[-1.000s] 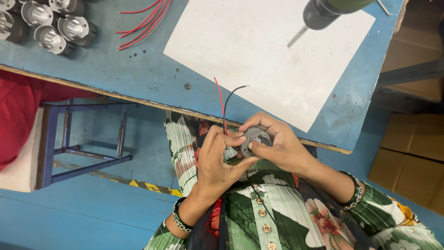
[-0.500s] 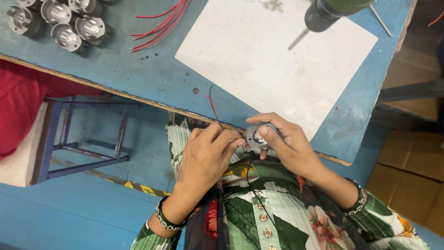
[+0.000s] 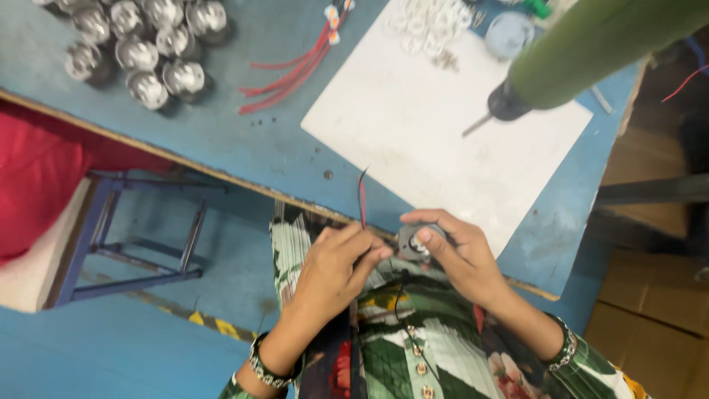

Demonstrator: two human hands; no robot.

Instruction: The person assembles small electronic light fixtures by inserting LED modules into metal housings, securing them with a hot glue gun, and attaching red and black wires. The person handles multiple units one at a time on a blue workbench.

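both hands are gripping a small round motor (image 3: 413,242) just below the table edge (image 3: 221,177), right hand (image 3: 461,255) fingers clamping it, left hand (image 3: 332,270) fingertips pinching its side, red wire (image 3: 362,199) pointing up toward the table, long axis unclear.

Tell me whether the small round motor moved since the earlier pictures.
No: the small round motor stays between both hands at the blue table's front edge; only the camera shifted.

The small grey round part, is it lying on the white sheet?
No, the small grey round part is held between both hands at the table edge, below the white sheet.
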